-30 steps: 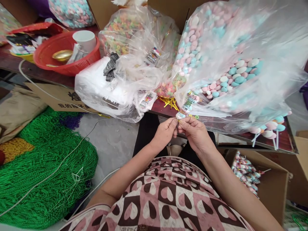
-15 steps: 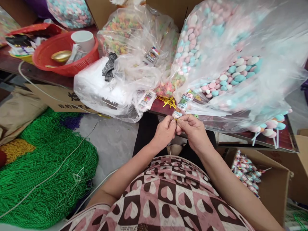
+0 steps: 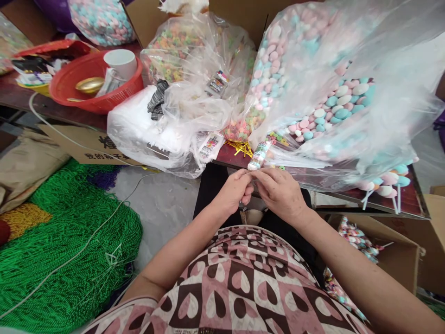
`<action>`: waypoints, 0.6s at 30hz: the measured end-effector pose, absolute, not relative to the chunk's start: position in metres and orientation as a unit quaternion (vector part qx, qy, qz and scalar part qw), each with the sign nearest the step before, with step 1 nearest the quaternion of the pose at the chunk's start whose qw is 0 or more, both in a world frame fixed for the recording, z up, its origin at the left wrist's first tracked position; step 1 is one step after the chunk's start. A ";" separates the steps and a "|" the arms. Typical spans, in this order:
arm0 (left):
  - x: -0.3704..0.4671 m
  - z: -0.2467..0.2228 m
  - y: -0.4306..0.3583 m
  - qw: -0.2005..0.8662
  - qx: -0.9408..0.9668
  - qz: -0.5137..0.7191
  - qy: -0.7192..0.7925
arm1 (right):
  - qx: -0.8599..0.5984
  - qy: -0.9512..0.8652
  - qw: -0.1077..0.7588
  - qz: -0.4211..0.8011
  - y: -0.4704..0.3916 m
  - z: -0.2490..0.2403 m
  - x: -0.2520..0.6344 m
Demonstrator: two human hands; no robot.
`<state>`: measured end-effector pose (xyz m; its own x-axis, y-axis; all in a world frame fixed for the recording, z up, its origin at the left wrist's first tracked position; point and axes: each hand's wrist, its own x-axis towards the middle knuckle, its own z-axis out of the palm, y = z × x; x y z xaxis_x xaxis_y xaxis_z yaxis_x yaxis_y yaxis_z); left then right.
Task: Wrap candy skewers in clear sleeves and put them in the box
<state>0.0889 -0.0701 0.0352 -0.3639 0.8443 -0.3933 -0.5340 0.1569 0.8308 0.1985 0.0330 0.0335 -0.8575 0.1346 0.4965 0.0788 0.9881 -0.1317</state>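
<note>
A small printed candy packet [image 3: 259, 156] juts away from me over the table edge, its near end between my two hands. My left hand [image 3: 235, 189] is closed, thumb and forefinger pinched at that end with the other fingers curled under. From the other side my right hand [image 3: 281, 192] brings its thumb and forefinger together at the same spot. The fingertips hide the gathered end of the packet. Just beyond lie loose gold twist ties [image 3: 240, 148]. A clear bag of ring-shaped candies [image 3: 239, 127] sits behind them, and a bag of pastel candies [image 3: 342, 104] is at right.
Clear bags of white wrappers [image 3: 134, 116] and a red basket [image 3: 97, 104] with a white cup stand on the left. Candy lollipops [image 3: 389, 183] lie at the table's right corner. Below is a cardboard box [image 3: 396, 260] with wrapped candies. Green bead strings [image 3: 69, 246] cover the floor at left.
My fingers have shifted at the packet's end, and the right hand has turned more over it. The packet has rotated slightly. The gold tie seen there before is hidden.
</note>
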 end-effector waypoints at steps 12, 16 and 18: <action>0.088 0.029 -0.075 0.461 0.193 0.596 0.628 | -0.010 -0.955 0.295 -0.027 0.041 0.031 0.193; 0.090 0.030 -0.075 0.474 0.180 0.602 0.617 | -0.014 -0.952 0.307 -0.008 0.043 0.027 0.190; 0.090 0.031 -0.076 0.479 0.172 0.607 0.610 | -0.016 -0.951 0.310 0.001 0.043 0.026 0.189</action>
